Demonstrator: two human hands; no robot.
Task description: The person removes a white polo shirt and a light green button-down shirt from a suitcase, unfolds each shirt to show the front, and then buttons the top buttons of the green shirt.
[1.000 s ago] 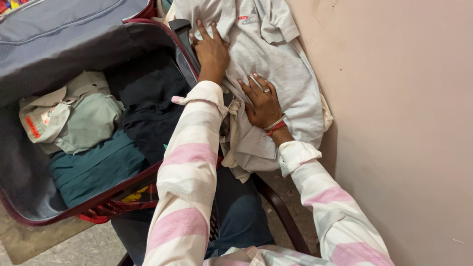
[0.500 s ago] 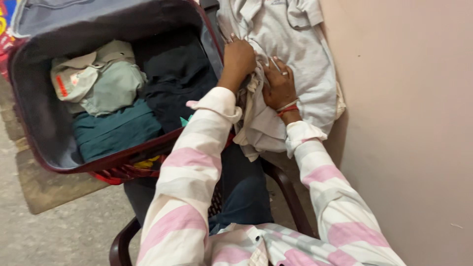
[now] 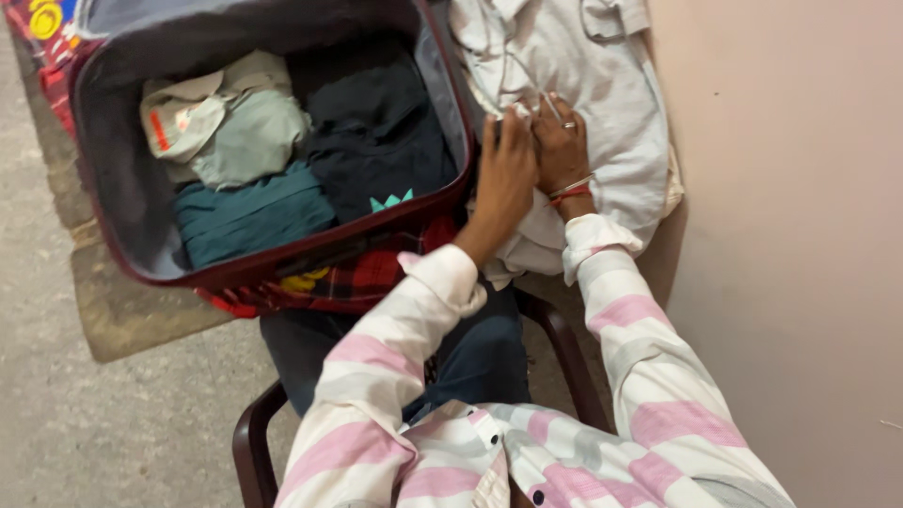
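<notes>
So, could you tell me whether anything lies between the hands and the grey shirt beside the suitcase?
Nothing visible does. The left hand and right hand both rest directly on the grey shirt, gathering its fabric, just right of the open suitcase wall.

Since a second ago the left hand has drawn back from its flat, spread reach at 12 o'clock on the grey shirt and now sits knuckle to knuckle with the right hand; the right hand, flat on the cloth before, has curled its fingers into a bunch of fabric; the shirt, smooth then, is gathered and creased between both hands; the view has swung toward 9 o'clock, so the open suitcase shows whole, a dark folded garment with teal triangles now plain inside it
</notes>
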